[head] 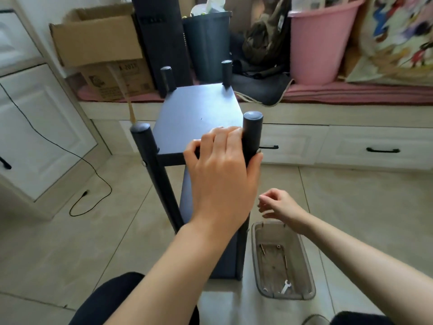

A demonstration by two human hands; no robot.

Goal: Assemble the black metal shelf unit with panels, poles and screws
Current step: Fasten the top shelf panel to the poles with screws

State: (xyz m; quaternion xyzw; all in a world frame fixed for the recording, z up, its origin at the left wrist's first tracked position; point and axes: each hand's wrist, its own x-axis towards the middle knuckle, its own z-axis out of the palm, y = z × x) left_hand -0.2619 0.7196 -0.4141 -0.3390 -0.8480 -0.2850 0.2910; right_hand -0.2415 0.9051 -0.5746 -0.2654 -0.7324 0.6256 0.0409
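Black metal shelf unit upright on the tiled floor, top panel facing up, four round poles at its corners rising above the panel. Left hand laid over the panel's near edge, fingers curled round the near right pole, thumb hooked on the panel's front rim: a firm grip on that pole. Near left pole leaning slightly outward, small screw head showing at its joint with the panel.

Right hand lower, just right of the shelf unit and above a clear plastic tray on the floor; fingertips drawn together, blurred, cannot tell whether anything sits in that pinch. Inside the tray: a few screws and a small flat wrench.

Behind the shelf unit: cardboard box, dark bin, pink bucket. Left of it, black cable trailing across the floor.
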